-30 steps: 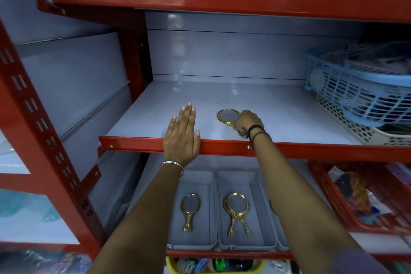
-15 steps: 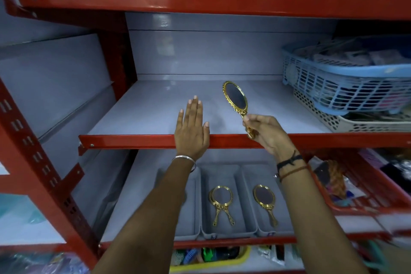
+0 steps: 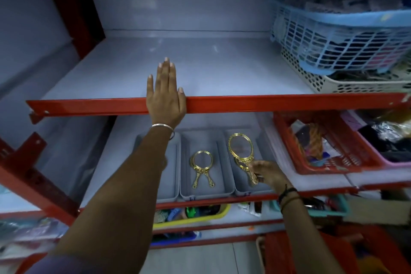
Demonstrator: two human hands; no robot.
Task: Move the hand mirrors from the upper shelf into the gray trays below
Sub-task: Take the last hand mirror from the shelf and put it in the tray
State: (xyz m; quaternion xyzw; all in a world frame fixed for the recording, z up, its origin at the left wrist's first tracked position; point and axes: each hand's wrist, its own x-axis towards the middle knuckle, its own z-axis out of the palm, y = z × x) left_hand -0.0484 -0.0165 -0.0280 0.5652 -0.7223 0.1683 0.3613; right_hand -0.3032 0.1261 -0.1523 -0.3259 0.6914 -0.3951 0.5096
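Note:
My right hand (image 3: 265, 173) grips the handle of a gold-framed hand mirror (image 3: 240, 148) and holds it low over the right gray tray (image 3: 262, 140), above another mirror lying there. Two gold mirrors (image 3: 202, 165) lie stacked in the middle gray tray (image 3: 185, 176). The left gray tray (image 3: 172, 167) is mostly hidden behind my left forearm. My left hand (image 3: 165, 95) rests flat, fingers together, on the red front edge of the upper shelf (image 3: 266, 102), whose white surface shows no mirrors.
A blue mesh basket (image 3: 338, 35) sits stacked on a white perforated basket (image 3: 333, 82) at the upper shelf's right. A red basket (image 3: 320, 147) with packets stands right of the gray trays. A yellow tray (image 3: 195, 218) of small items is on the shelf below.
My right hand has carried the mirror from the upper shelf down under its red edge to the right gray tray. The view has tilted downward. My left hand stays on the shelf edge.

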